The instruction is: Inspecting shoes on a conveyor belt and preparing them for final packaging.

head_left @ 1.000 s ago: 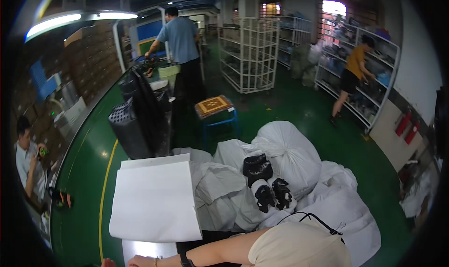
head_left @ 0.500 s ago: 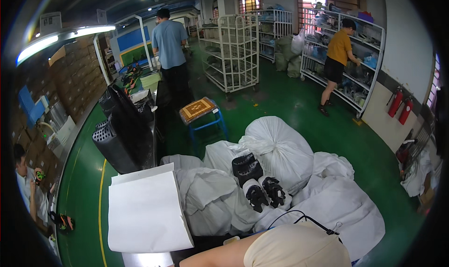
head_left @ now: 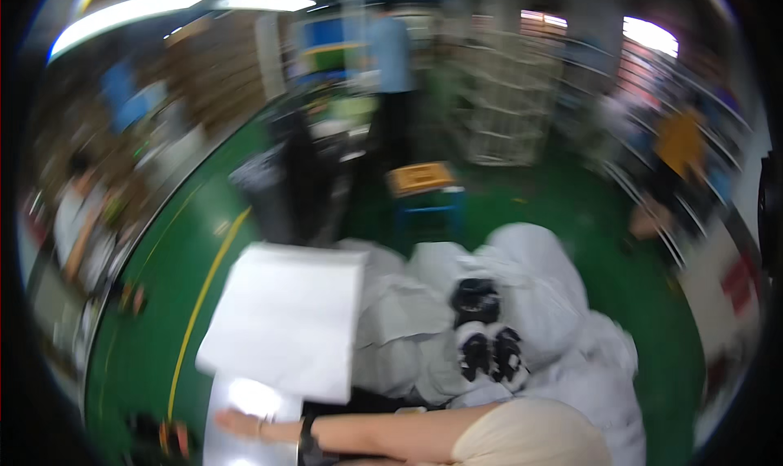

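The left hand (head_left: 245,424) lies flat and open on a glossy white sheet (head_left: 245,421), below a flat matte white panel (head_left: 287,319). The right hand is out of view. Soft white sacks (head_left: 538,303) sit alongside. The view is now blurred; the arm reaches further left.

Blurred warehouse with green floor (head_left: 245,303): hand (head_left: 245,424) flat on shiny worktop (head_left: 245,405), beside white sheet (head_left: 285,319) and white sacks (head_left: 530,303).

One bare forearm lies across the bottom edge of the frame, running from lower right toward lower left, a dark band at the wrist. The hand (head_left: 245,424) lies flat, fingers stretched leftward, blurred. Which hand it is cannot be told; no other hand shows.
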`<state>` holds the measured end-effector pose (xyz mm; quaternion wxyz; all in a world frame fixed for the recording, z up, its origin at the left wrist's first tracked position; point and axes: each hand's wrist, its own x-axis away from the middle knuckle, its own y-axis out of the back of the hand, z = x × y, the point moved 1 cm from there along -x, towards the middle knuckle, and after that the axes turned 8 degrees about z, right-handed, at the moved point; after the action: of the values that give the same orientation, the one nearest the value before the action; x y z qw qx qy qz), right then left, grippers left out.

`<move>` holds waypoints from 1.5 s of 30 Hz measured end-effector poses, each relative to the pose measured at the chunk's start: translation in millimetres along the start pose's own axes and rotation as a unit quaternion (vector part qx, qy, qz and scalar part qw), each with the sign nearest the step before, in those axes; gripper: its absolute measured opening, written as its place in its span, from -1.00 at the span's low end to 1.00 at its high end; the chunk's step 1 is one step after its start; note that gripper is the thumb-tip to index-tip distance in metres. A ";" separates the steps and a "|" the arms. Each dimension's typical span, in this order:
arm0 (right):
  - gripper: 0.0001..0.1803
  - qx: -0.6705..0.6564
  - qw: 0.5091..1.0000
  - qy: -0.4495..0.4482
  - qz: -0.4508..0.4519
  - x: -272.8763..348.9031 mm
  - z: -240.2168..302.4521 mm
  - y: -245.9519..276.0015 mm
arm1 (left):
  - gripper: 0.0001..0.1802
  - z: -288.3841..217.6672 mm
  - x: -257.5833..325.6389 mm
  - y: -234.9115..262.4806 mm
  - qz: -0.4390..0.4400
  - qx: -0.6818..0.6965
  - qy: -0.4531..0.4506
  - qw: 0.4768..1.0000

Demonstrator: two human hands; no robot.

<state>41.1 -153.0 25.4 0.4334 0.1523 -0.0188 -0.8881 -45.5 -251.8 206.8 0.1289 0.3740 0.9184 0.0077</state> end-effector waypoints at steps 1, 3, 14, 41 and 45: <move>-0.75 -0.005 1.000 -0.008 0.009 4.3 -4.4 -7.5 | -0.50 -0.2 13.1 -2.7 -0.022 0.006 -0.018 1.000; -0.75 -0.005 1.000 -0.024 0.014 9.0 -18.5 -18.3 | -0.48 6.0 45.6 -7.2 -0.128 0.036 -0.036 0.991; -0.80 0.020 0.999 0.029 0.024 -12.4 -20.2 -17.6 | -0.70 125.8 158.2 -106.9 -0.276 -0.077 0.168 0.943; -0.71 0.080 0.995 0.055 0.037 -11.0 -18.8 -19.0 | -0.64 194.9 82.8 -137.1 -0.001 -0.319 0.173 0.932; -0.72 0.068 0.995 0.047 0.049 -10.7 -18.4 -18.6 | -0.64 199.2 79.6 -133.8 0.003 -0.335 0.200 0.921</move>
<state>38.4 -131.3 7.5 0.4650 0.2224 -0.0664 -0.8543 -143.6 -309.7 -18.9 0.0605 0.3020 0.8678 0.3900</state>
